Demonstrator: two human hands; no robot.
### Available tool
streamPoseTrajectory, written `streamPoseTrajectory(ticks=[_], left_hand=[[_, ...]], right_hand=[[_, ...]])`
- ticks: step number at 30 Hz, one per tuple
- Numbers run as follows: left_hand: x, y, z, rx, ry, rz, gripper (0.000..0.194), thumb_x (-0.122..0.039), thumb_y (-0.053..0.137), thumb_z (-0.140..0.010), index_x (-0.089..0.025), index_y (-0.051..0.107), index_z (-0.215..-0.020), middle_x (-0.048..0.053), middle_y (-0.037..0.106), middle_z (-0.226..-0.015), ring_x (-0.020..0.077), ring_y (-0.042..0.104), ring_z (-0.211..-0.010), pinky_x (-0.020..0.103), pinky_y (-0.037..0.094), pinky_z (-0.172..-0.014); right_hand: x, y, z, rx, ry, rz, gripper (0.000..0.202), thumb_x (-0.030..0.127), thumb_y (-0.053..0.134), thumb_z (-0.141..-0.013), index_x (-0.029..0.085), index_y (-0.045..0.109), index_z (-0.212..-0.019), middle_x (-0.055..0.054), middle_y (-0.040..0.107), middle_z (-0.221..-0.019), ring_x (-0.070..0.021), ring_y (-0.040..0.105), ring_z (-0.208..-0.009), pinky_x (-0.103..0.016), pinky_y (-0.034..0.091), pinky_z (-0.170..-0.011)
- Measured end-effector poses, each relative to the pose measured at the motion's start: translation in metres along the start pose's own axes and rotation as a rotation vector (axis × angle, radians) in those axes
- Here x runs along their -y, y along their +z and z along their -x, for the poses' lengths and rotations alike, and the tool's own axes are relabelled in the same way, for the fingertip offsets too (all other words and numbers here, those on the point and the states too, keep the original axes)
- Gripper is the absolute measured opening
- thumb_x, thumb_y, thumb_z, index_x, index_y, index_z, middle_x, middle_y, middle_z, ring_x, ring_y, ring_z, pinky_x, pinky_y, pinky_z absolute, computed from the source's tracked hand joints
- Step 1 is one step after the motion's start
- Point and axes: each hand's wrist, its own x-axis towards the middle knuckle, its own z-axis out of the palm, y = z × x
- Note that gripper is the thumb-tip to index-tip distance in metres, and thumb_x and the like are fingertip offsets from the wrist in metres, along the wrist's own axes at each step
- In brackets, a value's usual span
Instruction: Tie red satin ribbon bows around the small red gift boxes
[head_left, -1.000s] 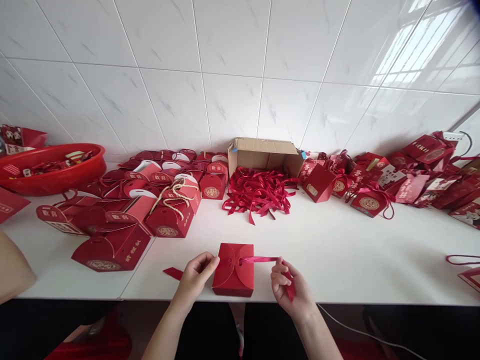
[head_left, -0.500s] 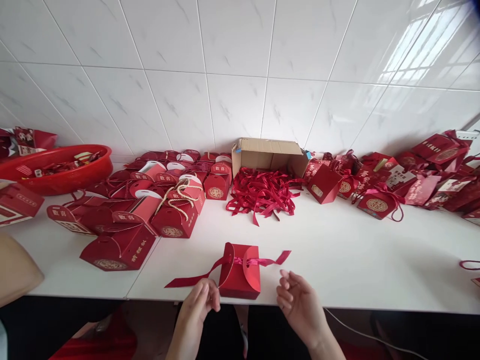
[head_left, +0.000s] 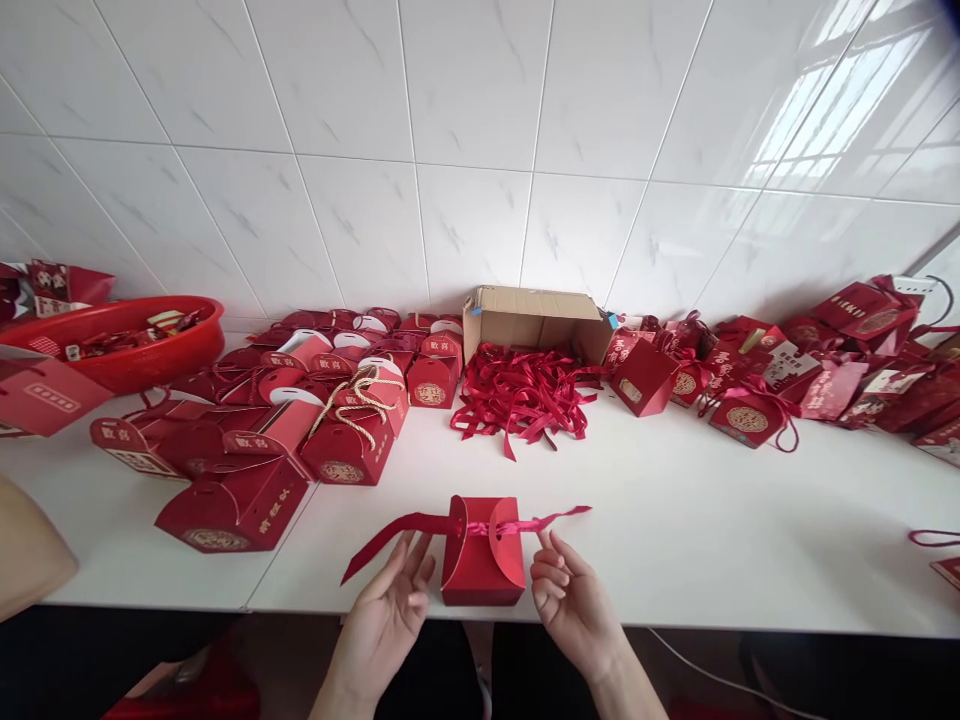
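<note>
A small red gift box (head_left: 484, 575) with rounded, interlocking lid flaps stands near the table's front edge. A ribbon (head_left: 491, 528) runs through its top, with one tail out to each side. To the left of the box is my left hand (head_left: 390, 610), palm up and open, its fingertips under the left tail of the ribbon. My right hand (head_left: 574, 605) is at the other side, index finger raised to the right tail and the other fingers loosely bent. Neither hand visibly grips the ribbon.
Behind lies a pile of red ribbons (head_left: 525, 400) spilling from a cardboard box (head_left: 536, 300). Red gift boxes (head_left: 232, 510) crowd the left, near a red basin (head_left: 165, 355) of wrapped items. More red boxes (head_left: 750, 415) line the right. Part of another person's arm (head_left: 30, 545) shows at far left.
Both hands have moved in and up to the ribbon tails. The left tail is now raised in an arch, and the right tail has shifted a little.
</note>
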Motion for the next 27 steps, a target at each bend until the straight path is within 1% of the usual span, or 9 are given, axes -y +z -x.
streamPoseTrajectory(ticks=[4,8,11,13,15,18,21,24,27], left_hand=[[-0.011,0.004,-0.004,-0.036,0.081,0.154,0.026,-0.019,0.043,-0.095,-0.018,0.063,-0.078,-0.001,0.066,-0.071,0.0079,0.065,-0.062,0.013,0.046,-0.043],[-0.024,0.005,-0.001,-0.068,0.262,0.134,0.021,-0.023,0.048,-0.093,-0.021,0.064,-0.080,-0.004,0.062,-0.065,0.0091,0.064,-0.061,0.016,0.049,-0.045],[-0.034,0.008,0.004,-0.097,0.423,0.103,0.004,-0.019,0.064,-0.082,-0.023,0.065,-0.081,-0.006,0.059,-0.062,0.0081,0.061,-0.059,0.015,0.047,-0.045],[-0.041,0.012,0.008,-0.088,0.556,0.065,0.015,-0.020,0.076,-0.070,-0.024,0.066,-0.080,-0.008,0.059,-0.065,0.0076,0.059,-0.059,0.015,0.046,-0.045],[-0.046,0.020,0.013,-0.054,0.674,0.011,0.025,-0.026,0.082,-0.061,-0.024,0.067,-0.081,-0.007,0.063,-0.073,0.0078,0.058,-0.061,0.016,0.046,-0.046],[-0.053,0.036,0.020,0.011,0.810,-0.081,0.030,-0.039,0.083,-0.059,-0.024,0.069,-0.081,-0.003,0.067,-0.086,0.0107,0.059,-0.070,0.018,0.046,-0.049],[-0.057,0.054,0.026,0.054,0.941,-0.193,0.030,-0.040,0.083,-0.057,-0.020,0.070,-0.076,0.000,0.066,-0.083,0.0120,0.057,-0.070,0.020,0.045,-0.049],[-0.058,0.073,0.031,0.107,1.044,-0.298,0.027,-0.033,0.083,-0.058,-0.017,0.069,-0.076,-0.001,0.063,-0.071,0.0078,0.051,-0.056,0.018,0.037,-0.044],[-0.057,0.091,0.036,0.169,1.071,-0.360,0.024,-0.032,0.080,-0.062,-0.017,0.067,-0.076,-0.003,0.058,-0.060,0.0049,0.044,-0.047,0.018,0.032,-0.041]], right_hand=[[0.001,0.004,-0.001,-0.019,-0.144,0.124,0.022,0.019,0.077,-0.072,0.019,0.055,-0.077,0.006,0.054,-0.067,-0.0015,0.046,-0.050,-0.013,0.042,-0.044],[0.002,0.014,0.003,-0.008,-0.409,0.245,0.016,0.025,0.076,-0.075,0.021,0.062,-0.082,0.006,0.056,-0.067,-0.0052,0.054,-0.059,-0.018,0.050,-0.054],[0.003,0.021,0.007,-0.003,-0.583,0.380,0.016,0.021,0.078,-0.071,0.021,0.065,-0.080,0.006,0.058,-0.071,-0.0055,0.056,-0.063,-0.018,0.052,-0.061],[0.006,0.027,0.009,-0.011,-0.695,0.502,0.020,0.022,0.079,-0.070,0.023,0.068,-0.087,0.004,0.062,-0.077,-0.0065,0.057,-0.064,-0.020,0.052,-0.063],[0.010,0.033,0.012,-0.019,-0.802,0.637,0.020,0.028,0.077,-0.073,0.024,0.071,-0.091,0.002,0.065,-0.079,-0.0087,0.057,-0.065,-0.024,0.051,-0.065],[0.017,0.047,0.017,-0.023,-0.950,0.862,0.018,0.036,0.073,-0.076,0.022,0.074,-0.088,-0.002,0.069,-0.081,-0.0139,0.061,-0.076,-0.028,0.050,-0.074],[0.021,0.067,0.021,-0.010,-1.088,1.087,0.022,0.036,0.076,-0.072,0.023,0.075,-0.089,-0.004,0.071,-0.085,-0.0180,0.062,-0.081,-0.031,0.049,-0.073],[0.020,0.090,0.024,0.099,-1.204,1.236,0.019,0.036,0.072,-0.075,0.023,0.074,-0.089,-0.004,0.071,-0.079,-0.0183,0.061,-0.073,-0.031,0.048,-0.065],[0.015,0.108,0.026,0.258,-1.250,1.334,0.016,0.035,0.065,-0.082,0.023,0.073,-0.087,-0.004,0.070,-0.080,-0.0181,0.061,-0.076,-0.031,0.048,-0.068]])
